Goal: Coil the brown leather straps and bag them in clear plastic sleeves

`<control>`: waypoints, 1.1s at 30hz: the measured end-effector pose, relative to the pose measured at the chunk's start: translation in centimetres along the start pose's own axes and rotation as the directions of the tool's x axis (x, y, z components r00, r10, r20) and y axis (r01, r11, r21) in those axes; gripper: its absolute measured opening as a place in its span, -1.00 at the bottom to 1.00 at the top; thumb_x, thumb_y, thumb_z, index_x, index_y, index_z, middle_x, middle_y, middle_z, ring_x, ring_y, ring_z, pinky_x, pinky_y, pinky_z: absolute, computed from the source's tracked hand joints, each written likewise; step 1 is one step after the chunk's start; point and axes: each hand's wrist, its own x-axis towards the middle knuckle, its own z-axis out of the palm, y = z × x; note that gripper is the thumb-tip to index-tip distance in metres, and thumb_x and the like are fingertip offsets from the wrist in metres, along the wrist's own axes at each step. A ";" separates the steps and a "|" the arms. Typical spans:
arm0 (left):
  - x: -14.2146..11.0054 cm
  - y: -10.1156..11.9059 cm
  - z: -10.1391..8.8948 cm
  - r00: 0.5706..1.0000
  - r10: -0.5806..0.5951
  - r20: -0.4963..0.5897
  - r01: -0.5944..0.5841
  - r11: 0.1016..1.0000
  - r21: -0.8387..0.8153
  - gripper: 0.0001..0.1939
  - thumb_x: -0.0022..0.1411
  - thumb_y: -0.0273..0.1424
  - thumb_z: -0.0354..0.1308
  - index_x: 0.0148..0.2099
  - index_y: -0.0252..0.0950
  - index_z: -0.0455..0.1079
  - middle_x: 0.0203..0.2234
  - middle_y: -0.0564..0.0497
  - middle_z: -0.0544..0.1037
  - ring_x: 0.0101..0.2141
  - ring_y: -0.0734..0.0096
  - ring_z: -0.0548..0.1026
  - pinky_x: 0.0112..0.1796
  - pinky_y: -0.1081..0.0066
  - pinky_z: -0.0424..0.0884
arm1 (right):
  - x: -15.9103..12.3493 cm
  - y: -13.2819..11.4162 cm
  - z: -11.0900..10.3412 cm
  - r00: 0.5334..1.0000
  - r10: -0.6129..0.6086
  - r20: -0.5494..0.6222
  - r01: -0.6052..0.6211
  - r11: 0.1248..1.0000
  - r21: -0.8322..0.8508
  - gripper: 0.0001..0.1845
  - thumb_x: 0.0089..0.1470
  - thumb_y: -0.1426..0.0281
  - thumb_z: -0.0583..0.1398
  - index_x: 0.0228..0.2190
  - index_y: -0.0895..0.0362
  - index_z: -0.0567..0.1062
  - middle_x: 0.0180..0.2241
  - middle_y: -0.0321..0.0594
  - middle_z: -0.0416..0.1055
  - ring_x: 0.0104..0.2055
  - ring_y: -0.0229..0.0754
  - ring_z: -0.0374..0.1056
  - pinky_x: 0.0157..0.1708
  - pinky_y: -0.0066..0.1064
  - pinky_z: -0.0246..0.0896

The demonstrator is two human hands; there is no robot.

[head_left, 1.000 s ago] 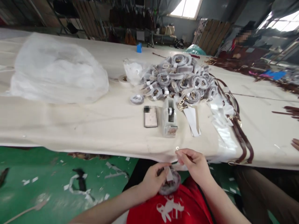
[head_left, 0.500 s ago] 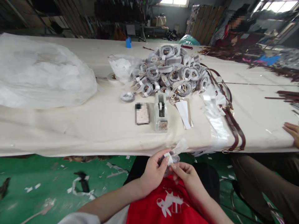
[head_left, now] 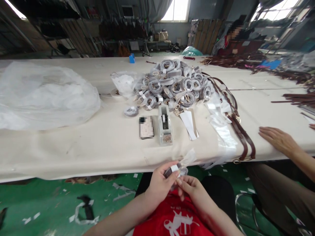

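Head view: a wrapped strap (head_left: 168,172), with a white tag (head_left: 174,168) and a flap of clear plastic (head_left: 189,158), was held over the lap at the near edge of the table (head_left: 86,147). The left hand (head_left: 158,183) was clamped around it, presumably to steady it, tag upward; the thumb and forefinger of the right hand (head_left: 193,188) appeared pinched on its near side. From the strap, a tape dispenser (head_left: 165,131) stood near twelve o'clock and paper strips (head_left: 188,123) lay at one, probably for easy reach; a heap of coiled straps (head_left: 169,82) lay beyond at twelve. At two lay brown straps (head_left: 250,143); a co-worker's hand (head_left: 278,139) rested between two and three. Fingers hid much of the strap; another hand (head_left: 312,126) was cut off at three o'clock, and a flat object (head_left: 146,127) at eleven was masked.
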 end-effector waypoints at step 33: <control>1.0 1.1 -1.2 0.902 -0.009 0.432 0.050 0.995 -0.083 -0.38 0.05 -0.13 0.37 0.11 -0.31 0.45 -0.30 -0.05 0.58 -0.42 0.45 0.46 -0.33 0.44 0.41 | -1.6 -0.6 -3.1 0.918 -0.397 0.006 0.346 0.791 -0.504 -0.60 0.21 0.10 0.15 -0.30 0.17 0.59 -0.28 -0.05 0.59 -0.19 0.06 0.47 -0.13 -0.21 0.34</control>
